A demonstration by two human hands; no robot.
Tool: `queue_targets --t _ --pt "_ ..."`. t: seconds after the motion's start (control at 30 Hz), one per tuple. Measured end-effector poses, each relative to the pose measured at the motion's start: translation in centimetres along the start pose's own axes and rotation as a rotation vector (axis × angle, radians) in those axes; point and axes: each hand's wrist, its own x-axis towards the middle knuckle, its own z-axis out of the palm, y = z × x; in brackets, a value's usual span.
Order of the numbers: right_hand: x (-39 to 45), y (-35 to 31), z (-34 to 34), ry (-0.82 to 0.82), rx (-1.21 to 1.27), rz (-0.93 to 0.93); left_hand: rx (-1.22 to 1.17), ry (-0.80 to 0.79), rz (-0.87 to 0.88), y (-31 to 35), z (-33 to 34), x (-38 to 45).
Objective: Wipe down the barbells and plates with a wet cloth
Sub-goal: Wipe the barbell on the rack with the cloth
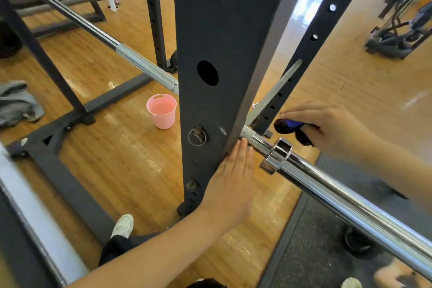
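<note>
Head view: shiny chrome barbell (339, 196), dark-blue cloth (291, 127).

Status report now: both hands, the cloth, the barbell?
Left hand flat on rack upright. Right hand gripping dark blue cloth, just above barbell. Collar sits beside it.

Left hand (230, 176) flat against the rack upright (219, 42) beside the barbell (339, 192) — right hand (327, 128) clutching a dark cloth (292, 128).
</note>
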Motion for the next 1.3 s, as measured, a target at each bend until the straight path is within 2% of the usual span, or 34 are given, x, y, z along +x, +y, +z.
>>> queue_targets --t 0.07,0.1,0.27,0.37,0.4,0.47,0.57,0.6,0.67,0.77,0.8,1.0,1.1,1.17,1.3 --pt "-1.7 -1.9 2.2 0.086 0.067 0.163 0.014 -0.007 -0.001 0.1 0.0 0.0" --pt "-2.5 -3.1 3.3 0.102 0.071 0.178 0.019 -0.016 -0.014 0.2 -0.3 0.1" --pt "-5.7 -6.1 6.5 0.204 -0.155 0.002 0.023 -0.074 0.012 0.4 -0.4 0.0" --pt "-4.6 -6.1 6.3 0.494 -0.093 0.187 0.022 0.008 0.027 0.4 -0.6 0.4" --pt "-3.8 -6.2 6.2 0.532 -0.098 0.246 -0.005 -0.001 0.025 0.5 -0.6 0.6" --pt "-3.3 -6.7 7.0 0.512 -0.175 0.233 -0.043 -0.032 0.012 0.7 -0.8 0.9" --pt "-5.7 -8.1 9.6 0.325 -0.265 0.175 -0.03 -0.079 0.015 0.4 -0.9 1.2" --pt "-6.6 -8.4 10.0 0.31 -0.266 0.164 -0.021 -0.078 0.038 0.2 -0.8 1.1" --pt "-7.3 -8.5 9.8 0.391 -0.254 0.184 -0.016 -0.084 0.058 -0.1 -0.9 1.0" --pt "-5.3 -8.2 8.3 0.621 -0.204 0.312 0.008 -0.108 0.063 0.1 -1.2 1.1" --pt "-4.5 -8.1 8.1 0.646 -0.201 0.36 0.022 -0.107 0.066 0.1 -1.2 1.0" --pt "-6.1 -9.2 10.1 0.494 -0.202 0.397 0.011 -0.076 0.077 0.0 -1.3 1.2" --pt "-8.0 -9.4 8.9 0.66 -0.194 0.488 0.012 0.064 0.19 -0.1 -1.8 2.4" --pt "-7.8 -8.7 8.0 0.742 -0.164 0.584 0.036 0.1 0.251 0.2 -2.1 3.7" --pt "-7.0 -8.3 8.5 0.578 -0.267 0.61 0.178 0.071 0.387 1.4 -1.7 5.6"
